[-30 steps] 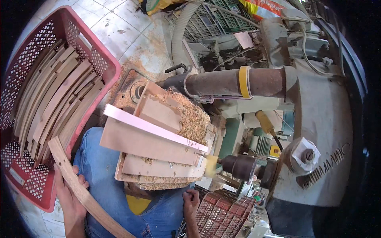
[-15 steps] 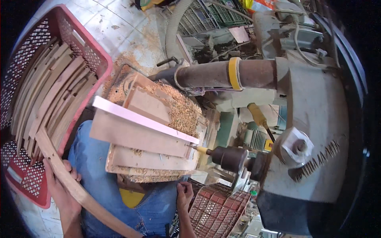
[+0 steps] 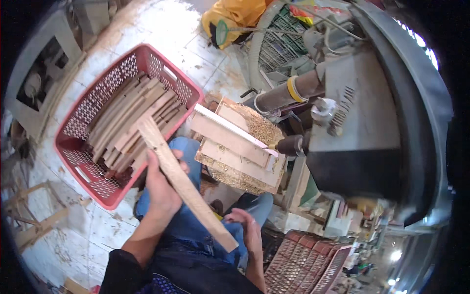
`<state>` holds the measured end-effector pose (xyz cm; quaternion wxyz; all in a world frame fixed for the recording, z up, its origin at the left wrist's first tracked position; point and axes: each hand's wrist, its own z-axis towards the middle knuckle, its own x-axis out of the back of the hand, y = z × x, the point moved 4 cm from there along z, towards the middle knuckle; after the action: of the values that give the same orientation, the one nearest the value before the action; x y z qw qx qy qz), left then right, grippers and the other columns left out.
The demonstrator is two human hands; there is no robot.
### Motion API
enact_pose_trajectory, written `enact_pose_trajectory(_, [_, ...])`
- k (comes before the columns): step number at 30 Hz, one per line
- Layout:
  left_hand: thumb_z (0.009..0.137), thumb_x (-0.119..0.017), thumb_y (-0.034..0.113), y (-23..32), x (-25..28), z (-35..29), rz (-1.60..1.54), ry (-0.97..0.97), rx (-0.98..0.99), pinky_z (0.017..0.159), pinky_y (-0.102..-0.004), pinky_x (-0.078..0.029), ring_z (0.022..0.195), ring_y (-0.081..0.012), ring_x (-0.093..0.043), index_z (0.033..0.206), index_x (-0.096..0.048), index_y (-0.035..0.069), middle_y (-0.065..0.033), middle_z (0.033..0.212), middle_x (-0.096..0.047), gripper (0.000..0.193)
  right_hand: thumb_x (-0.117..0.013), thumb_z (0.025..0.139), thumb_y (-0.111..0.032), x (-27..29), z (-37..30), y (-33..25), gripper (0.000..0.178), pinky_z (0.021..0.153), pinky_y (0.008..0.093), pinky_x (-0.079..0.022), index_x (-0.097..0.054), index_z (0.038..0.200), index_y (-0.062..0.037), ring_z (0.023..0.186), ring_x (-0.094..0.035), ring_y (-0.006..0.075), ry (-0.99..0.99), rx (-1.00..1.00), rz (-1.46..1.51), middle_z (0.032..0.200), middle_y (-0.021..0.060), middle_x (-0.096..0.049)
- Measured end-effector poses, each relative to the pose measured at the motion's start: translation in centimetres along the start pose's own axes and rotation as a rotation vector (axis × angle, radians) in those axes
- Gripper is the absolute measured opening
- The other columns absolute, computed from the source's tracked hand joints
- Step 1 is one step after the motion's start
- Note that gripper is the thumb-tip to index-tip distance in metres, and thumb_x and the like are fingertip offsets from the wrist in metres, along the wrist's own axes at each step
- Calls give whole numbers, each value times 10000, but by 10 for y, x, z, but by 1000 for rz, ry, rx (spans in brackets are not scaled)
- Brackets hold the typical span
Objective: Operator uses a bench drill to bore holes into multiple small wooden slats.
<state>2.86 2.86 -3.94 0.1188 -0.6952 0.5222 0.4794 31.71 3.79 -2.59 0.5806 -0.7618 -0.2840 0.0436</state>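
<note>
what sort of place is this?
Probably a woodworking shop: there's a large grey machine that looks like a drill, loose wood shavings beside its chuck, and a red crate full of wooden strips.

Left head-worn fisheye, facing downward, near above the lap (image 3: 193,153), wide coverage

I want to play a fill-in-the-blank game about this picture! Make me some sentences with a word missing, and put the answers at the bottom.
1. The left hand holds a strip made of ____.
2. The crate that the other strips lie in is coloured ____.
3. The band around the metal pipe is coloured ____.
4. The coiled metal part on the machine is called a ____.

Missing words: wood; red; yellow; spring.
</note>
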Motion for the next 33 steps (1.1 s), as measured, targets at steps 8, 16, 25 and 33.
enact_pose_trajectory(8, [1077,-409,347,-8,-19,-17,188,-289,-168,899,-346,-473,1001,-248,-584,1331,-511,28,-145,1172,-606,420,-580,1017,-190,-11,-25,-8,360,738,266,-518,-611,1318,4,861,-652,105,-246,-105,115,994,70,-704])
enact_pose_trajectory(16, [799,-775,355,1,-69,-71,1730,-1271,-1043,1094,-462,-348,1214,-321,-539,1309,-636,101,-136,1299,-582,586,-579,1034,-252,27,1,-10,305,609,281,-519,-702,1129,10,650,-660,123,-122,15,-46,751,90,-703])
enact_pose_trajectory(25, [823,-758,310,-19,-85,-35,1972,-1521,-1080,918,-401,-430,1007,-244,-589,1193,-698,145,-54,1047,-603,409,-459,1056,-452,68,41,0,525,868,348,-520,-655,1261,-10,985,-668,233,227,-32,465,1141,145,-704])
enact_pose_trajectory(33, [792,-745,163,-30,-81,64,1991,-1266,-1204,911,-426,-445,1038,-279,-586,1174,-707,120,-78,1062,-607,386,-536,1022,-495,113,2,79,594,918,380,-507,-574,1323,16,1052,-667,264,499,-125,710,1199,154,-684])
